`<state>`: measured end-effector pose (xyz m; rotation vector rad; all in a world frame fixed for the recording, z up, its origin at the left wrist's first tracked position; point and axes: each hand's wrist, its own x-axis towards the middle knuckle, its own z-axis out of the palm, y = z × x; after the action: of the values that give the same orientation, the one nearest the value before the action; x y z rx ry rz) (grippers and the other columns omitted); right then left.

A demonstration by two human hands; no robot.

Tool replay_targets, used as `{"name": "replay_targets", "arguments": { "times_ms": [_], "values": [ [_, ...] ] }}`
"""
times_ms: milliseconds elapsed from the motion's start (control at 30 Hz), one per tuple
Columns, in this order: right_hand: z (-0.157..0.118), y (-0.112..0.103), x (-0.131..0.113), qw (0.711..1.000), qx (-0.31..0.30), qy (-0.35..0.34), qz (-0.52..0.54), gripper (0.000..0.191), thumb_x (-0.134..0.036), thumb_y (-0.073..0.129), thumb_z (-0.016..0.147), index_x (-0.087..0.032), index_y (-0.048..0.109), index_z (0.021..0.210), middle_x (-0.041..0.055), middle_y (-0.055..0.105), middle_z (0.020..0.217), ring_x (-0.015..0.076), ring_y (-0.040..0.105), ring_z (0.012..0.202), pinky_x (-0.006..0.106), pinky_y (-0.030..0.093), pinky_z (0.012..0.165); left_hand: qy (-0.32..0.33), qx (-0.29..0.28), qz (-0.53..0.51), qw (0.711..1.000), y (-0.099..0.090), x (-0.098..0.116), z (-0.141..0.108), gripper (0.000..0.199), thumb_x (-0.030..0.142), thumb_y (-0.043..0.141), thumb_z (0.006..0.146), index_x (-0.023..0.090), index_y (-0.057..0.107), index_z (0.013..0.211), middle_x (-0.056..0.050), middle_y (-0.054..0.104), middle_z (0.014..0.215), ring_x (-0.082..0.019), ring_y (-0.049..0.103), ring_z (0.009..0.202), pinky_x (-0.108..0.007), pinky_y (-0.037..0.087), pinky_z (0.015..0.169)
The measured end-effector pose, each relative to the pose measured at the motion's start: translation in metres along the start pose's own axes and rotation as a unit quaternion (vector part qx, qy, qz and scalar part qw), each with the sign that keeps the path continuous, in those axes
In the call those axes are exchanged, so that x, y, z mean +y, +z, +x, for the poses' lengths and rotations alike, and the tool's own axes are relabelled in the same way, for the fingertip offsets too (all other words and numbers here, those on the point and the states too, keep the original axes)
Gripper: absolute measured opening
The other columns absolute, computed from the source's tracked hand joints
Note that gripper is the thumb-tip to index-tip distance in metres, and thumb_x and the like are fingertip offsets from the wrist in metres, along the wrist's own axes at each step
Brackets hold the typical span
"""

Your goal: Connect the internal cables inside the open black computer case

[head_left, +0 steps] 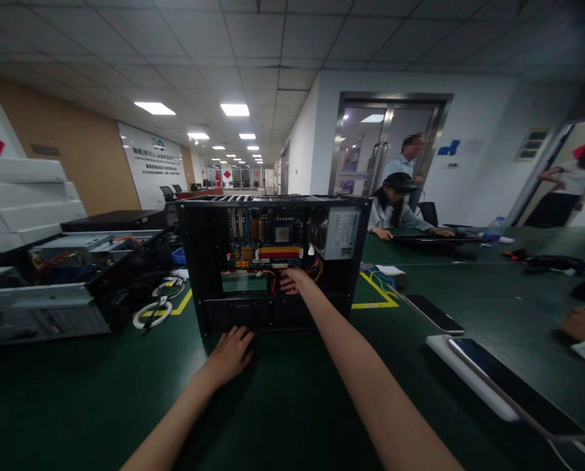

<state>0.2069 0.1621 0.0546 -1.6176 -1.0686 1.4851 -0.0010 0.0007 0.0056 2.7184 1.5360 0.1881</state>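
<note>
A black computer case [275, 314] stands upright on the green table, its open side facing me. Inside are a motherboard [265, 235] with a bare processor, orange and red memory slots [280, 253] and a silver power supply [342, 232] at the upper right. My right hand [292, 281] reaches into the case below the board, fingers apart beside black and red cables [271, 282]; its thumb is hidden. Flat on the table lies my left hand [231, 353], fingers spread, their tips at the case's bottom edge.
To the left are another opened computer case [76, 281], coiled white cables [152, 314] and white boxes [20, 196]. Phones [515, 386] and a white slab [469, 376] lie at right. A co-worker [395, 209] sits behind; another person's hand [584, 324] rests at the right edge.
</note>
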Motion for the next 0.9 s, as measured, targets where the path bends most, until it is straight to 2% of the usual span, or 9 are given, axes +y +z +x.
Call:
{"name": "replay_targets", "arguments": {
  "times_ms": [133,267,400,533,633,733,900],
  "values": [
    [-0.009,-0.003,0.0,0.994,0.089,-0.06,-0.009,0.01,-0.019,0.054,0.067,-0.018,0.043,0.069,-0.0008,0.05,0.053,0.0149,0.055,0.051,0.03,0.042,0.052,0.003,0.0,-0.004,1.0,-0.001,0.0,-0.001,0.036,0.026,0.038,0.076,0.027,0.038,0.112,-0.004,0.042,0.114,-0.022,0.036,0.106,-0.038,0.032,0.086],
    [-0.019,-0.01,-0.001,0.977,0.118,-0.175,-0.02,0.01,-0.011,0.053,0.065,-0.016,0.045,0.06,-0.0017,0.047,0.047,0.01,0.048,0.044,0.023,0.038,0.049,0.002,0.001,-0.007,1.0,0.001,-0.002,0.0,0.037,0.026,0.038,0.076,0.027,0.038,0.113,-0.004,0.042,0.113,-0.022,0.037,0.105,-0.039,0.032,0.086],
    [-0.034,-0.02,0.004,0.939,0.14,-0.302,-0.091,0.013,-0.006,0.049,0.064,-0.017,0.048,0.058,-0.0014,0.05,0.051,0.0089,0.048,0.048,0.021,0.037,0.052,-0.014,-0.012,-0.01,1.0,0.003,-0.002,0.001,0.038,0.028,0.038,0.076,0.028,0.037,0.114,-0.004,0.041,0.115,-0.023,0.035,0.109,-0.042,0.03,0.088],
    [-0.06,-0.026,0.018,0.887,0.138,-0.403,-0.179,0.012,-0.008,0.048,0.066,-0.02,0.051,0.066,-0.0004,0.053,0.062,0.0116,0.052,0.065,0.022,0.038,0.065,-0.015,-0.014,-0.016,1.0,0.002,-0.001,0.0,0.038,0.028,0.038,0.076,0.028,0.037,0.115,-0.004,0.04,0.116,-0.023,0.034,0.111,-0.042,0.029,0.089],
    [-0.084,-0.027,0.033,0.858,0.119,-0.443,-0.229,0.012,-0.012,0.045,0.071,-0.02,0.053,0.075,0.0026,0.055,0.072,0.0151,0.052,0.075,0.027,0.037,0.074,-0.014,-0.009,-0.013,1.0,0.001,0.0,0.0,0.038,0.028,0.038,0.076,0.028,0.038,0.114,-0.004,0.041,0.115,-0.023,0.035,0.109,-0.041,0.029,0.089],
    [-0.1,-0.025,0.051,0.829,0.133,-0.468,-0.276,0.014,-0.015,0.041,0.075,-0.019,0.053,0.08,0.007,0.055,0.085,0.0193,0.048,0.088,0.033,0.031,0.086,-0.01,-0.003,-0.008,1.0,0.001,0.0,0.0,0.037,0.028,0.038,0.077,0.028,0.038,0.114,-0.004,0.042,0.114,-0.023,0.036,0.107,-0.04,0.03,0.088],
    [-0.107,-0.025,0.074,0.778,0.144,-0.489,-0.367,0.026,-0.014,0.033,0.078,-0.017,0.052,0.096,0.0105,0.052,0.097,0.022,0.043,0.098,0.04,0.028,0.091,0.005,0.004,-0.01,1.0,0.0,-0.001,-0.001,0.036,0.028,0.038,0.077,0.028,0.038,0.114,-0.004,0.042,0.112,-0.022,0.037,0.105,-0.039,0.032,0.086]
  ]
}}
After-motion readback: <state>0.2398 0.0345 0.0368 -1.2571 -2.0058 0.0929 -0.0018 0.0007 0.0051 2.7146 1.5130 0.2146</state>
